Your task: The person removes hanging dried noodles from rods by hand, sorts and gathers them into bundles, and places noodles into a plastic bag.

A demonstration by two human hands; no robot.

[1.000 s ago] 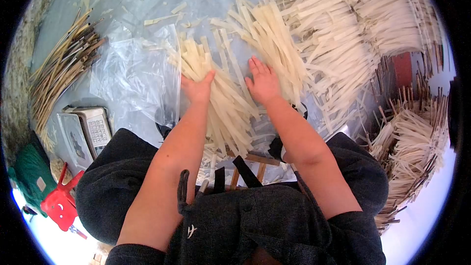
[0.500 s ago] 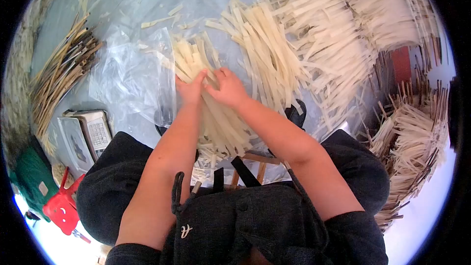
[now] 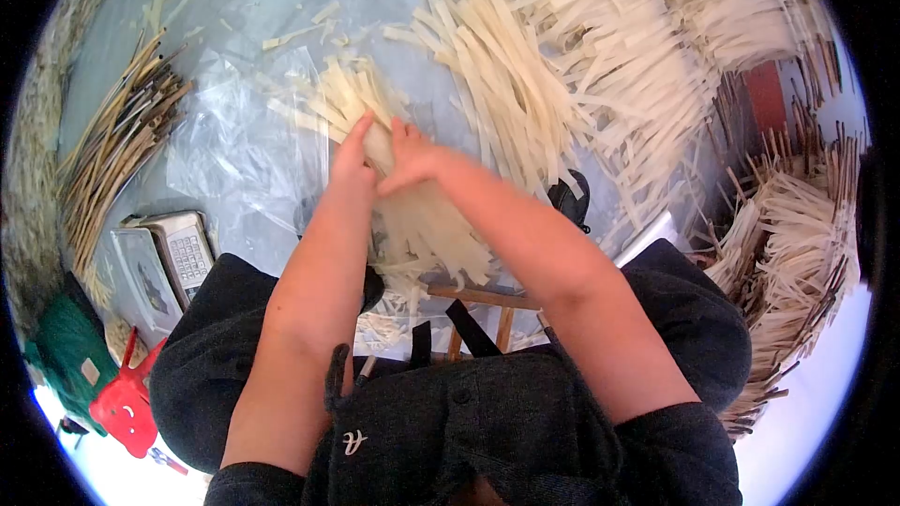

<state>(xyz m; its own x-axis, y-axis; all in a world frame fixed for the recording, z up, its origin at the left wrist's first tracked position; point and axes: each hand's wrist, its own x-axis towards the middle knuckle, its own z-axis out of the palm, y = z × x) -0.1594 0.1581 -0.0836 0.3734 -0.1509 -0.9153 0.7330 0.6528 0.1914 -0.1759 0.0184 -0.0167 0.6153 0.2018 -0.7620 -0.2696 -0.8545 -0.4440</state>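
A bundle of pale flat strips [image 3: 427, 225] lies between my knees, fanned out at both ends. Around its middle, from the left side, is my left hand [image 3: 353, 155], its fingers pointing up along the strips. My right hand [image 3: 410, 157] presses on the bundle from the right, close beside the left one. Both hands grip the bundle between them. Just to the right lies a second loose pile of pale strips [image 3: 506, 84], untouched. Clear plastic sheeting [image 3: 239, 141] lies left of my left hand.
Long rows of pale strips [image 3: 619, 66] spread at the upper right, with more stacked bundles [image 3: 787, 253] at the right. Thin brown sticks [image 3: 122, 141] lie at the left, above a scale with keypad [image 3: 186, 248]. A red item [image 3: 127, 408] stands at lower left.
My right hand has moved left from beside the second pile onto the bundle. My left hand has shifted slightly left with the bundle, and both hands now close around it.
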